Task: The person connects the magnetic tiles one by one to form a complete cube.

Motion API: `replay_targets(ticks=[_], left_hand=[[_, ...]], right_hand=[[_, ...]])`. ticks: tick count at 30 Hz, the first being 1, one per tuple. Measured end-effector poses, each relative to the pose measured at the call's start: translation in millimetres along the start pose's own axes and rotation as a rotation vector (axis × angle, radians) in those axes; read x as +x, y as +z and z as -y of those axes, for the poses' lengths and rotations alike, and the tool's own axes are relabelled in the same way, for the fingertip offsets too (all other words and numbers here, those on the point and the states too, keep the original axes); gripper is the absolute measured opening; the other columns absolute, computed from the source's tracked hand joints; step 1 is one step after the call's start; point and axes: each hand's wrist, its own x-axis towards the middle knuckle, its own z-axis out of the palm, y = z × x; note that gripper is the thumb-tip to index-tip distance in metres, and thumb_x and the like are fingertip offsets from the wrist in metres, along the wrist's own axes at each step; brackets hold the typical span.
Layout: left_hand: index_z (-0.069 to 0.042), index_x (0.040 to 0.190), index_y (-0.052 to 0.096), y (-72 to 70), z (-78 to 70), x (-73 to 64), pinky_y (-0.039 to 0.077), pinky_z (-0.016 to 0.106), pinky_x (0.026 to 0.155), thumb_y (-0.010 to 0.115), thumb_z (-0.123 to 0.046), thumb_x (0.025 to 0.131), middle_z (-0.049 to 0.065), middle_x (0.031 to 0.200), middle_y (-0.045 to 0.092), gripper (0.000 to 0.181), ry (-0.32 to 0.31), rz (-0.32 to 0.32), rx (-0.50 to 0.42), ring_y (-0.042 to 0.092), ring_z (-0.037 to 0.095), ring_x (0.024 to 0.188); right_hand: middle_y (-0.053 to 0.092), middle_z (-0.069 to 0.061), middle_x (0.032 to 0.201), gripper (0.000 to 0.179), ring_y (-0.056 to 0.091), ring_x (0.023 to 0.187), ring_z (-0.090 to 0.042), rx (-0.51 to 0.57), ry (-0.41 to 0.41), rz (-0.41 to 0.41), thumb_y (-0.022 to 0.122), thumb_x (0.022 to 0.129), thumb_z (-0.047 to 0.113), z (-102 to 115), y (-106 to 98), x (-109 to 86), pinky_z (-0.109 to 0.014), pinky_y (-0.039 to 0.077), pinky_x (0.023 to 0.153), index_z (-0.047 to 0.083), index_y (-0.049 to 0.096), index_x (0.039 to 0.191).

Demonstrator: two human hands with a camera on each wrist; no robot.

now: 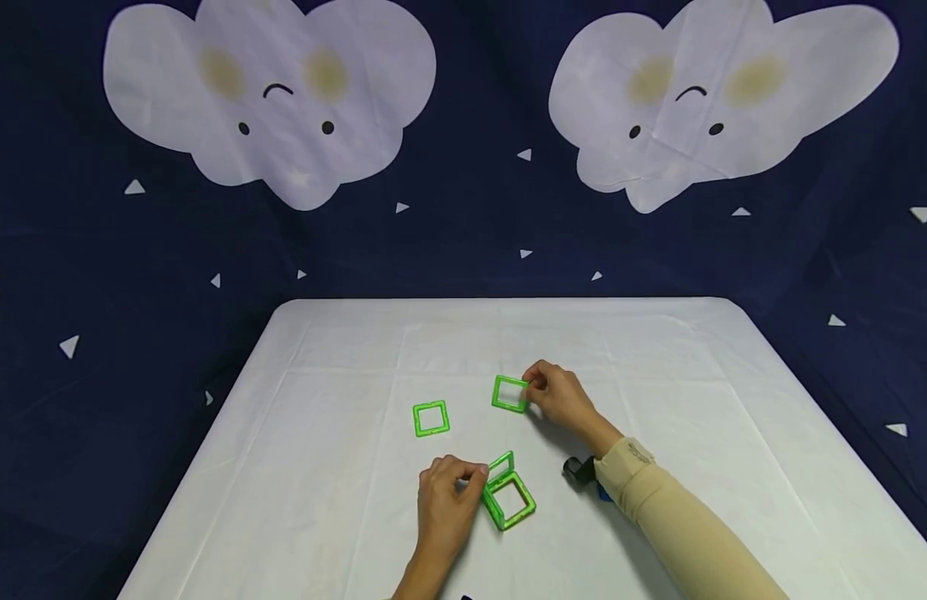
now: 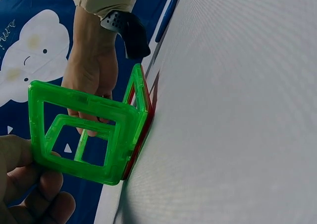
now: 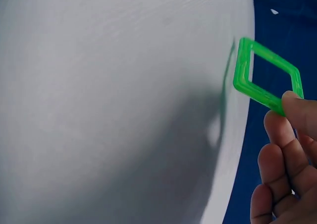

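Observation:
My left hand [image 1: 444,508] pinches one upright side of a small build of green magnetic tiles [image 1: 525,490], between thumb and fingertips. Square open-framed tiles form its walls and base; a red layer [image 2: 136,147] runs along the base in the left wrist view. Farther off and to the right, my right hand [image 1: 561,400] grips a single green square tile [image 3: 241,68] by one edge between thumb and index finger. That tile is tilted and casts a shadow on the white cloth. Another green square tile [image 1: 418,421] lies flat, left of both, with no hand on it.
A white cloth [image 1: 321,467] covers the table. Behind its far edge hangs a dark blue backdrop [image 1: 463,242] with cloud prints. A black wrist-camera mount [image 1: 579,472] sticks out at the right cuff. Beside it a bit of blue [image 1: 603,493] shows.

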Motion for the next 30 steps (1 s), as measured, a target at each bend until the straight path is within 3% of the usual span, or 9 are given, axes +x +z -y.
replay_targets(ticks=[8, 20, 30], left_hand=[[-0.018, 0.065, 0.072, 0.9, 0.0, 0.1, 0.037, 0.026, 0.070, 0.078, -0.016, 0.072, -0.012, 0.063, 0.061, 0.010, 0.036, -0.043, 0.009, 0.051, 0.002, 0.064], [-0.017, 0.067, 0.073, 2.1, 0.9, 0.7, 0.036, 0.027, 0.069, 0.078, -0.014, 0.073, -0.011, 0.065, 0.064, 0.008, 0.035, -0.075, 0.023, 0.051, 0.003, 0.064], [-0.016, 0.067, 0.072, 2.2, 0.5, 0.9, 0.036, 0.027, 0.071, 0.078, -0.013, 0.072, -0.010, 0.064, 0.063, 0.009, 0.035, -0.095, 0.030, 0.051, 0.004, 0.063]], right_hand=[[0.066, -0.003, 0.084, 0.015, 0.057, 0.078, -0.015, 0.022, 0.045, -0.046, 0.073, 0.081, 0.020, 6.3, -7.0, -20.1, -0.028, 0.041, 0.068, 0.013, 0.064, 0.090], [0.066, -0.002, 0.081, 0.016, 0.056, 0.076, -0.014, 0.120, 0.104, -0.097, 0.073, 0.080, 0.021, 20.0, -16.7, -57.4, -0.029, 0.041, 0.068, 0.012, 0.063, 0.089], [0.063, -0.002, 0.078, 0.017, 0.053, 0.078, -0.013, 0.172, 0.152, -0.127, 0.076, 0.078, 0.020, 27.2, -10.1, -87.6, -0.026, 0.039, 0.069, 0.013, 0.061, 0.084]])
